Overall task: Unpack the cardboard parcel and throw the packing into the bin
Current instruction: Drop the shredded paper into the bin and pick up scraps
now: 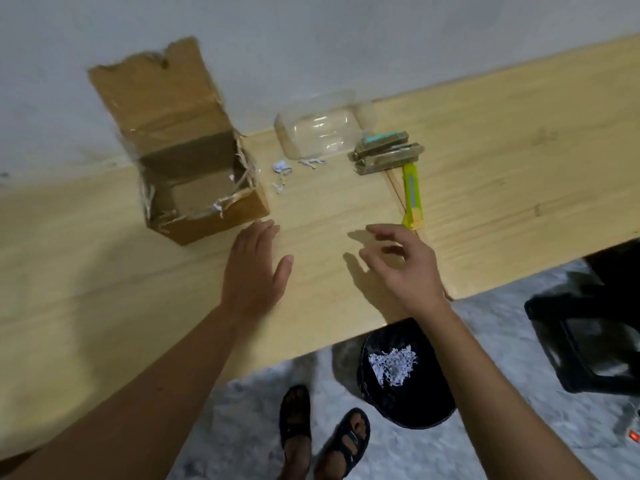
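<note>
The cardboard box (194, 174) stands open in the upper left of the frame on the wooden table (485, 150), its flap up against the wall and torn tape along its rim. The left hand (256, 268) lies flat and empty just below the box, fingers spread. The right hand (405, 261) hovers at centre, fingers loosely curled, holding nothing. Paper scraps (282, 168) lie beside the box, near a clear plastic tray (318, 133), stacked packets (388, 154) and a green knife (412, 195). Lower down, the black bin (405, 403) on the floor holds shredded paper (393, 365).
</note>
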A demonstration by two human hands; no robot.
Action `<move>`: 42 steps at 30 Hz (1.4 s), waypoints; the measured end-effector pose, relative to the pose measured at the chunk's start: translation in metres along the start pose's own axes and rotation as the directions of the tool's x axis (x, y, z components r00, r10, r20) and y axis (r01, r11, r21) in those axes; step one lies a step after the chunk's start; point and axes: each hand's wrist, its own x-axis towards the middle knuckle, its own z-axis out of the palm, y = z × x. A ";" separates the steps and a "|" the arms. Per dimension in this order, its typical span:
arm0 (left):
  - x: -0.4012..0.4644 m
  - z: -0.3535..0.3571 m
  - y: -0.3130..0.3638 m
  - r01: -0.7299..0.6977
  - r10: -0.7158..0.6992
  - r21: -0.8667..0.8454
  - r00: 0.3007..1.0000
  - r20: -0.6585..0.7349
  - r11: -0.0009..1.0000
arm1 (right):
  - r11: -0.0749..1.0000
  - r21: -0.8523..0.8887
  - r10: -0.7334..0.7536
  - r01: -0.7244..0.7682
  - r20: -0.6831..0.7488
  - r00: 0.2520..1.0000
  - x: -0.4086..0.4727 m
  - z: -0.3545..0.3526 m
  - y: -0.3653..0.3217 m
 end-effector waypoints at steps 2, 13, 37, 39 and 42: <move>-0.003 -0.005 -0.012 0.040 -0.040 0.015 0.999 -0.001 0.999 | 0.995 -0.063 -0.076 0.082 0.086 0.993 0.038 0.029 -0.008; -0.001 -0.009 -0.012 0.118 -0.116 -0.086 0.993 0.026 0.989 | 0.903 -0.370 -0.159 0.220 0.190 0.969 0.147 0.108 -0.021; 0.002 -0.002 -0.012 0.048 -0.048 0.004 0.998 -0.051 0.999 | 0.766 -0.304 -0.431 0.567 0.412 0.803 0.148 0.124 -0.023; 0.001 -0.002 -0.011 0.050 -0.050 0.007 0.998 -0.048 0.999 | 0.762 -0.299 -0.439 0.574 0.414 0.798 0.140 0.118 -0.021; 0.001 -0.002 -0.010 0.096 -0.096 -0.011 0.995 -0.010 0.995 | 0.778 -0.284 -0.422 0.561 0.425 0.801 0.124 0.105 -0.019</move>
